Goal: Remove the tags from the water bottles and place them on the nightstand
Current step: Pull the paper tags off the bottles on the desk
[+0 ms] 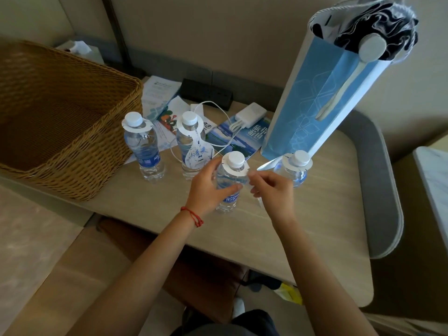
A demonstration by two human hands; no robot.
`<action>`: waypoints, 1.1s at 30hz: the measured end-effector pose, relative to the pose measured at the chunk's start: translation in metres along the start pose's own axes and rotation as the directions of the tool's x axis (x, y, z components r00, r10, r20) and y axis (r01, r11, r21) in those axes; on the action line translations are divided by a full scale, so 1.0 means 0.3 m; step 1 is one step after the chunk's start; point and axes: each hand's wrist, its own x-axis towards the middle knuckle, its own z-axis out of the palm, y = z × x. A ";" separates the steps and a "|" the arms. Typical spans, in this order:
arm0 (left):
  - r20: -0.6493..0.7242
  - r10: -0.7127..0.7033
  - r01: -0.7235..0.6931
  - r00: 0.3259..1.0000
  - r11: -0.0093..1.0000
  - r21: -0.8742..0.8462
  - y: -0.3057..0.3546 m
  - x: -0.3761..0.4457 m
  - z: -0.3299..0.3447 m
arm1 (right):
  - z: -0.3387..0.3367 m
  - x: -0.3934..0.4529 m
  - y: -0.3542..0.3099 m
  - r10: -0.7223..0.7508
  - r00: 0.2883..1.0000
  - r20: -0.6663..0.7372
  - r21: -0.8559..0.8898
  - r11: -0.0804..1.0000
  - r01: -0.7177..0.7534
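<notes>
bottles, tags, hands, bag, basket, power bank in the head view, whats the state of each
four bottles: upright, capped
tags: still round all four necks
front bottle: gripped by left hand
right hand: pinching the front bottle's tag
paper bag: standing, open, dark cloth inside
wicker basket: inside looks empty
power bank: cable attached

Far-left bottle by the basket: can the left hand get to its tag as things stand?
Probably yes. The far-left bottle stands clear of the wicker basket, its neck tag exposed on top. The left hand first has to release the front bottle.
</notes>
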 end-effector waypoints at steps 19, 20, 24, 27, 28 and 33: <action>-0.021 0.043 -0.043 0.999 0.999 0.023 -0.004 -0.002 0.000 | 0.041 0.021 -0.032 0.218 0.959 0.178 0.428 0.861 -0.275; -0.020 0.044 -0.044 0.999 0.999 0.026 -0.005 -0.003 -0.001 | 0.040 0.019 -0.030 0.216 0.959 0.183 0.452 0.848 -0.278; -0.016 0.045 -0.045 0.999 0.999 0.021 -0.004 -0.004 -0.002 | 0.037 0.024 -0.036 0.193 0.965 0.178 0.537 0.803 -0.260; -0.026 0.042 -0.041 0.999 0.999 0.027 -0.002 -0.002 -0.002 | 0.038 0.028 -0.055 0.169 0.968 0.183 0.521 0.818 -0.241; -0.028 0.042 -0.042 0.999 0.999 0.033 -0.002 -0.001 -0.002 | 0.037 0.031 -0.061 0.159 0.971 0.179 0.516 0.825 -0.230; -0.012 0.031 -0.031 0.999 0.999 0.024 0.002 -0.001 -0.003 | 0.032 0.029 -0.079 0.086 0.984 0.156 0.450 0.880 -0.148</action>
